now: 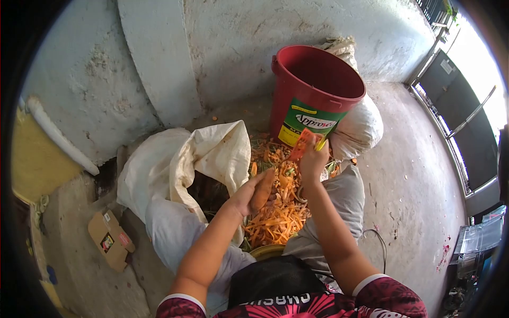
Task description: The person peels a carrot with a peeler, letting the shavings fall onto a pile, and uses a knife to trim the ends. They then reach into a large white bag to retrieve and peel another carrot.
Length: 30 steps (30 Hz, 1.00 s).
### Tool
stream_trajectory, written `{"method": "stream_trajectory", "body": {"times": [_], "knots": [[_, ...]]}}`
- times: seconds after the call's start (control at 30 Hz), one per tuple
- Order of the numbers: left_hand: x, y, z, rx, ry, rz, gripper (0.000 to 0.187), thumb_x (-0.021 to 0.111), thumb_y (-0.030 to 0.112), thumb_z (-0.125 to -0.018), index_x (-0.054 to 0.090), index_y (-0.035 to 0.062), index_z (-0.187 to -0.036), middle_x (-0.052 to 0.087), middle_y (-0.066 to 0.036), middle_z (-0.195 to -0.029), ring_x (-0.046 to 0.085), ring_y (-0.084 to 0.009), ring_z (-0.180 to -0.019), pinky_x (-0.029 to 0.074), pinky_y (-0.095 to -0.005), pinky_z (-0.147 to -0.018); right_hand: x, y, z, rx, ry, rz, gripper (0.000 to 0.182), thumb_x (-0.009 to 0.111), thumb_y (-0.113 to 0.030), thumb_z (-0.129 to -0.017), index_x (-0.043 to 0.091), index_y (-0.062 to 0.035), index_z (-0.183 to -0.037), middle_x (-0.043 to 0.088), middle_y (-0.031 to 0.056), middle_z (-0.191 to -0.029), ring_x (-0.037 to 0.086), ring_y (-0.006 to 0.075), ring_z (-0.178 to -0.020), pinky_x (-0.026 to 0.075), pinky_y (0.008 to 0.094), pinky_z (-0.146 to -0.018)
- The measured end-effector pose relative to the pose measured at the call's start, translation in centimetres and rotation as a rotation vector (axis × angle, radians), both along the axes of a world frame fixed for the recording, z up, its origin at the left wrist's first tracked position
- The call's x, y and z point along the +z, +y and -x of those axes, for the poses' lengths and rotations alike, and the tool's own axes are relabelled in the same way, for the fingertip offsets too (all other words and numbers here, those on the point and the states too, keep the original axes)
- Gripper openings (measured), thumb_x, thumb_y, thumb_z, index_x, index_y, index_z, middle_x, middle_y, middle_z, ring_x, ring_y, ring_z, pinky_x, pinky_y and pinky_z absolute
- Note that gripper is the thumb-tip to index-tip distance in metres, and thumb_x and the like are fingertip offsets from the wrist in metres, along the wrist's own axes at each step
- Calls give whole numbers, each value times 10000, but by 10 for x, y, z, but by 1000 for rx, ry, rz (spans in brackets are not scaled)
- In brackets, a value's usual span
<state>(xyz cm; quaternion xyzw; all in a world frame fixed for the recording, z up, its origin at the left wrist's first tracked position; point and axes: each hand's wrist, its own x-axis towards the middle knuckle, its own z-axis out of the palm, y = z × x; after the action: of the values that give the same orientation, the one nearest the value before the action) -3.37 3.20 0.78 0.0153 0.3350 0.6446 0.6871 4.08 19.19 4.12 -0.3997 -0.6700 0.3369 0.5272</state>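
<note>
My left hand (245, 196) is closed around a thick orange carrot (262, 192), held at a slant above the peelings. Higher up and to the right, my right hand (315, 158) grips a peeler (302, 144), whose orange flat part points left and whose yellow part shows by the fingers. The peeler and the carrot are apart. Below both hands lies a heap of carrot peelings (275, 225), mixed with some green bits, between my legs. Left of the carrot stands an open white woven sack (220, 139) with a dark inside.
A tall red bucket (313, 71) with a green label stands ahead, against a stuffed white sack (361, 127). A torn cardboard piece (111, 238) lies on the concrete floor at left. A wall (228, 58) rises in front. A yellow rim (268, 251) shows under the heap.
</note>
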Motion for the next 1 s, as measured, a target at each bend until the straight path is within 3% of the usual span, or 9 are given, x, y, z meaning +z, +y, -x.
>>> {"method": "stream_trajectory", "body": {"times": [0.17, 0.27, 0.3, 0.5, 0.57, 0.6, 0.63, 0.73, 1.0], "knots": [[3, 0, 2, 61, 10, 17, 368, 357, 429, -865, 509, 110, -966, 566, -48, -789, 549, -164, -659, 449, -297, -522, 14, -76, 0, 309, 54, 215, 136, 478, -141, -845, 489, -11, -885, 544, 112, -723, 541, 217, -655, 424, 316, -594], [-2, 2, 0, 117, -54, -17, 361, 346, 408, -874, 517, 116, -998, 588, -41, -841, 572, -162, -691, 458, -294, -530, 8, -97, 4, 266, 0, -2, 159, 496, -146, -835, 490, -12, -919, 557, 147, -739, 561, 260, -676, 431, 335, -600], [-2, 2, -1, 140, -84, -27, 359, 341, 400, -877, 519, 117, -1007, 592, -38, -855, 578, -161, -703, 461, -291, -531, 4, -97, 4, 252, -27, 14, 184, 512, -142, -824, 486, -10, -950, 563, 180, -768, 565, 306, -698, 434, 353, -619], [-16, -1, 4, -107, 54, -243, 428, 327, 457, -873, 485, 103, -1054, 577, -43, -867, 570, -154, -698, 462, -281, -541, 1, -73, 10, 113, -97, -5, 205, 492, -172, -834, 485, -10, -958, 564, 195, -781, 561, 324, -717, 427, 369, -633], [1, -4, -5, -79, 107, -58, 466, 321, 478, -867, 470, 84, -1067, 564, -52, -867, 558, -148, -687, 461, -278, -543, 3, -38, 12, 37, -56, 172, 199, 486, -182, -837, 492, -5, -927, 564, 188, -781, 558, 316, -709, 421, 370, -626], [6, -7, -9, -66, 132, 38, 486, 319, 488, -864, 462, 75, -1074, 558, -57, -867, 552, -145, -682, 460, -276, -544, 9, -24, 13, -22, 8, 61, 183, 484, -171, -838, 494, -2, -907, 563, 178, -764, 557, 307, -698, 419, 366, -622], [3, -7, -6, -166, 108, -79, 505, 305, 487, -870, 467, 43, -1047, 534, -57, -826, 534, -135, -678, 460, -269, -551, 14, -11, 14, -80, 75, -50, 170, 483, -161, -839, 496, 2, -886, 562, 167, -747, 555, 298, -686, 418, 362, -617], [20, -10, -11, -158, 141, -93, 513, 302, 489, -870, 488, 27, -992, 511, -40, -772, 519, -131, -650, 456, -266, -545, 21, 21, 12, -110, 211, -66, 145, 468, -132, -843, 496, 9, -859, 560, 138, -728, 550, 254, -656, 416, 334, -606], [-12, -3, 9, 66, 12, 20, 405, 364, 432, -871, 518, 67, -955, 538, -39, -748, 513, -136, -593, 448, -273, -512, 13, -50, 4, 208, 116, 32, 135, 460, -140, -855, 490, -9, -860, 520, 57, -701, 497, 132, -598, 398, 266, -558]]}}
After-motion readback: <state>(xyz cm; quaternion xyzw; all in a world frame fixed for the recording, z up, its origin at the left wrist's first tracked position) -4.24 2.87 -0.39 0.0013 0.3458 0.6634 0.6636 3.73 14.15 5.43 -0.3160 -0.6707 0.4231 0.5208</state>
